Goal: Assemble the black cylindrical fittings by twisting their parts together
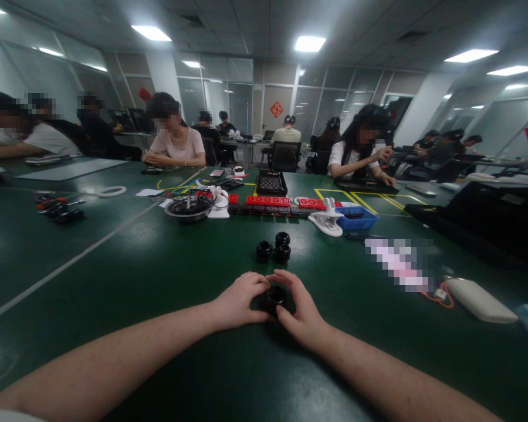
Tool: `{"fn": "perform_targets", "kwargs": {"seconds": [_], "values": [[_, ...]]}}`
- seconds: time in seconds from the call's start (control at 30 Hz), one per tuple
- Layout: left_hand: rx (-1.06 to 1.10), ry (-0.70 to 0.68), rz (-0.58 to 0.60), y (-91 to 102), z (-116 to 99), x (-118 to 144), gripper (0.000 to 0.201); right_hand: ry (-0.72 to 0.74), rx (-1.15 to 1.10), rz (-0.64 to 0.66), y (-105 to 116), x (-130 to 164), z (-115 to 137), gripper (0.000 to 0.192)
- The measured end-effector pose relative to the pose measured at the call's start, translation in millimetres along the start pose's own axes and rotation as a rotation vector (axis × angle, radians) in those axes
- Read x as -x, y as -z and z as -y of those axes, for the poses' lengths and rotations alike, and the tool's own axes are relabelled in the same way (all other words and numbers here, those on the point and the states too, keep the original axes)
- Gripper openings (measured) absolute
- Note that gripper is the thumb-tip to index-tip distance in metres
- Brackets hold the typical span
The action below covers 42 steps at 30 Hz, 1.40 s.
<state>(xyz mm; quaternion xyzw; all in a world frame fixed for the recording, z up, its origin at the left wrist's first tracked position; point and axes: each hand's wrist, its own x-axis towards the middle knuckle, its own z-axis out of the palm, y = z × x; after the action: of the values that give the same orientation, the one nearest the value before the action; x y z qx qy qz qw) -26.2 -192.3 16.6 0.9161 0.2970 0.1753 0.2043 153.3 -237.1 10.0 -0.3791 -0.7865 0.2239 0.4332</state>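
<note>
A glossy black ring-shaped part (276,298), round with a hollow middle, is between my hands low over the green table. My left hand (240,300) curves around its left side, with the thumb low and the fingers at the far side. Around the right side wraps my right hand (305,310), its thumb at the near rim. The hands partly hide the part's edges. Just beyond my fingertips stand three similar black parts, a left one (264,251), a right one (283,253) and a rear one (282,238), grouped closely on the table.
Farther back lie a metal bowl (188,208), red strips (268,200), a white clamp (328,220), a blue bin (356,217) and a black tray (271,183). A pale pouch (481,300) lies right. Dark tools (60,208) lie left. Other people sit across the table.
</note>
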Motion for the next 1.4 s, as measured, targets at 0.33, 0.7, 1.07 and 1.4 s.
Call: {"fn": "perform_targets", "kwargs": {"seconds": [0.33,0.7,1.07,1.4], "values": [[0.017,0.006,0.008,2.1,-1.3,0.1,0.033,-0.125,0.194,-0.089,-1.4,-2.3,1.1,0.058],[0.033,0.009,0.001,0.3,-1.3,0.0,0.035,-0.085,0.105,-0.055,-1.6,-0.9,0.2,0.052],[-0.021,0.007,-0.001,0.8,-0.3,0.4,0.038,-0.019,0.027,-0.025,3.7,0.3,2.7,0.058],[-0.172,0.146,-0.086,7.5,4.6,9.7,0.038,-0.052,0.101,-0.106,3.7,-0.7,-0.4,0.05]]}}
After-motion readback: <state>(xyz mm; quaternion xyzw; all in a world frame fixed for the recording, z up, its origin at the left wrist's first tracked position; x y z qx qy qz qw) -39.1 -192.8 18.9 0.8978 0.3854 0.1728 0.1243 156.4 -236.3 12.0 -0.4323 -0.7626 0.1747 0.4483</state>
